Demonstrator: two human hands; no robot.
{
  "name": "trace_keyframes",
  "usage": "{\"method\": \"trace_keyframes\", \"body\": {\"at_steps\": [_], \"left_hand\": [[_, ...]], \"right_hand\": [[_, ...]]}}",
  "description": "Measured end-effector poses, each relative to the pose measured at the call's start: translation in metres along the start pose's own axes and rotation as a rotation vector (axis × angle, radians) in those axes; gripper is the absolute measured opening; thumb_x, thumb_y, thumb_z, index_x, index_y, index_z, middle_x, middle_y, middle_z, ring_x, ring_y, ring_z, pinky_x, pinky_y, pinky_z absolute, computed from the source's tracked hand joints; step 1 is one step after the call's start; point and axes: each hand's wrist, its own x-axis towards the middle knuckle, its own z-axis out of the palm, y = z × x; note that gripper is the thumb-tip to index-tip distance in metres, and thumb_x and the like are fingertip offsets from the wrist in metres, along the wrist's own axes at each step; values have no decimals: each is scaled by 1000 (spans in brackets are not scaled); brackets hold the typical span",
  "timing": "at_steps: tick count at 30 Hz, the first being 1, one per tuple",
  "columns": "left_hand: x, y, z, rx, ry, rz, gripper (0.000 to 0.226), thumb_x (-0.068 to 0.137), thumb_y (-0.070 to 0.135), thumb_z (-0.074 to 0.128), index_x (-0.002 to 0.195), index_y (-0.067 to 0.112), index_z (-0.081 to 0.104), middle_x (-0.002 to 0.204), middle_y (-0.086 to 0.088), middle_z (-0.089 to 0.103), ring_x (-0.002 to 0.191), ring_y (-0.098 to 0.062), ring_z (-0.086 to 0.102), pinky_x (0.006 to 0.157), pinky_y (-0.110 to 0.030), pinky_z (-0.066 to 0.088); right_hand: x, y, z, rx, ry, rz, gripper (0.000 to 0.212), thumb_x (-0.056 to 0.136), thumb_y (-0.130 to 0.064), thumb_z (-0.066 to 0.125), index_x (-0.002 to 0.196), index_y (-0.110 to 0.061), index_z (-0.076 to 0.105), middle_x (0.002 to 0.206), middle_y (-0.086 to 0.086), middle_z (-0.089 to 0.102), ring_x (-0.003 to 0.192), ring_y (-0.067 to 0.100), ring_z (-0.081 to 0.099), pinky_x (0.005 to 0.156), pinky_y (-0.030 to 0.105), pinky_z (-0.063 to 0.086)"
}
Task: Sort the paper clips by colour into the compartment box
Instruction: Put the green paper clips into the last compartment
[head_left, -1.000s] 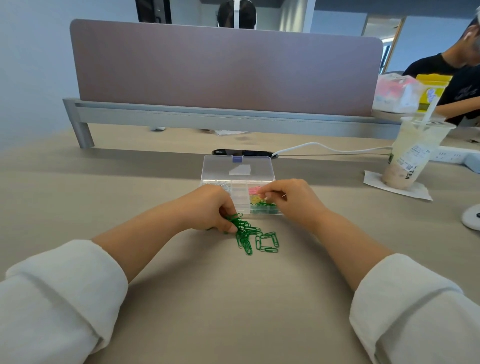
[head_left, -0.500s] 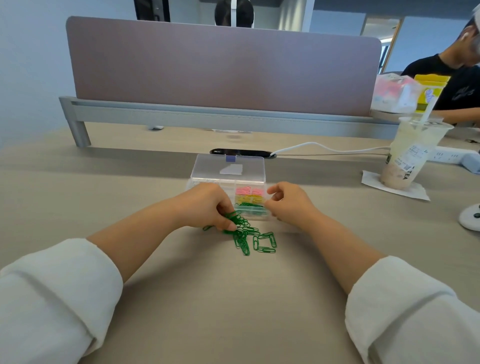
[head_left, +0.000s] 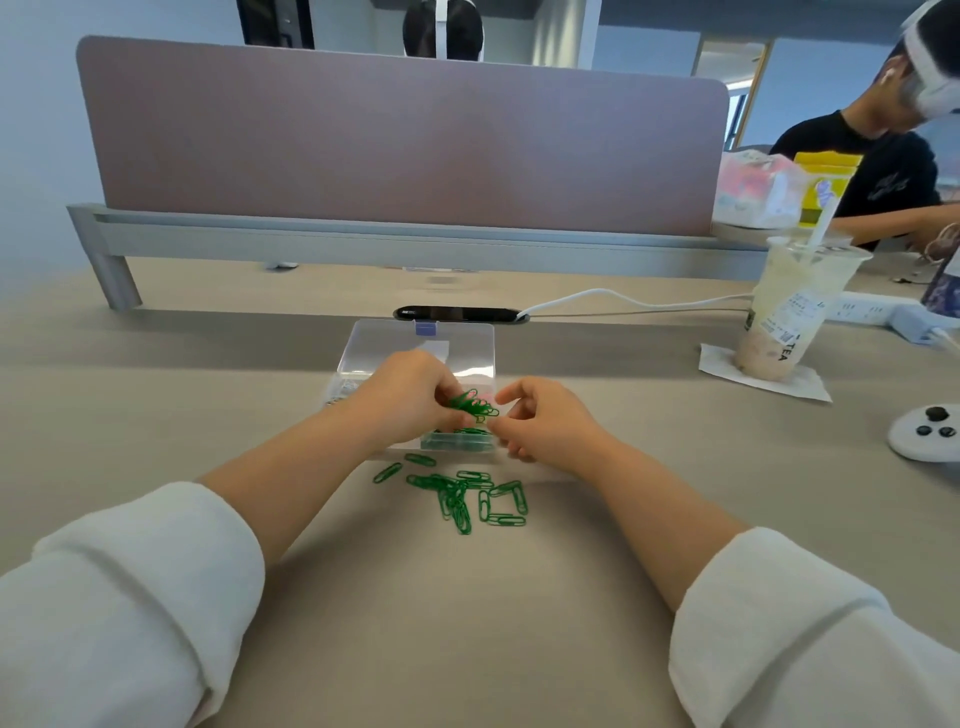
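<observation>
Desk (head_left: 467, 634): a wide beige top; everything of the task lies in its middle, in front of the person.
Partition (head_left: 405, 145): a mauve screen standing along the far side of the desk.
Cup (head_left: 792, 317): a plastic drink cup with a straw, on a napkin, far to the right. The word "TEA" can be read low on its side; the small label above it is too fine to read.
Compartment box (head_left: 395, 338): clear plastic, with the lid standing open at the back. The nearest right compartment shows green clips (something pink shows behind it, partly hidden).
Left hand (head_left: 410, 400): the fingers pinch a bunch of green clips (head_left: 470, 405) and hold it just above the green compartment.
Right hand (head_left: 545, 423): the fingers are loosely curled, the thumb and forefinger stand apart, and I see nothing held; it is just beside the right edge of the box.
Loose green clips (head_left: 462, 493): a small heap on the desk, just in front of the box and between the two forearms.
Key relation: the green compartment lies directly under the held bunch, so I judge that a short lowering and release by the left hand is enough. The loose heap seems about equally near to both hands.
</observation>
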Motion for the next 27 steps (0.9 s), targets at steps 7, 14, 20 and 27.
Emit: {"method": "trace_keyframes", "body": {"at_steps": [7, 14, 20, 27], "left_hand": [[10, 9, -6, 320, -125, 59, 20, 82, 21, 68, 100, 15, 72, 88, 0, 68, 78, -14, 55, 68, -23, 43], [5, -3, -20, 70, -202, 64, 27, 83, 12, 67, 108, 18, 67, 96, 2, 71, 85, -8, 65, 77, -24, 53], [1, -7, -22, -69, -284, 81, 35, 90, -4, 48, 111, 19, 65, 100, 5, 68, 91, -4, 63, 71, -18, 55], [-6, -1, -28, 84, -233, 134, 25, 89, 5, 54, 105, 18, 68, 95, 8, 65, 84, 0, 58, 72, -8, 42]], "right_hand": [[0, 1, -1, -8, -15, -15, 27, 86, -15, 64, 111, -12, 53, 83, 8, 62, 59, 11, 57, 58, 20, 51], [-1, 0, 0, -32, -3, -43, 17, 89, -15, 60, 102, -20, 51, 76, 4, 60, 59, 10, 57, 55, 18, 49], [-1, 2, 2, -71, 26, -77, 6, 90, -17, 59, 90, -19, 54, 66, 0, 58, 53, 7, 55, 50, 15, 46], [-6, -3, 1, -289, 112, -293, 14, 86, -10, 59, 87, -21, 67, 69, -11, 51, 59, 2, 44, 58, 10, 37]]}}
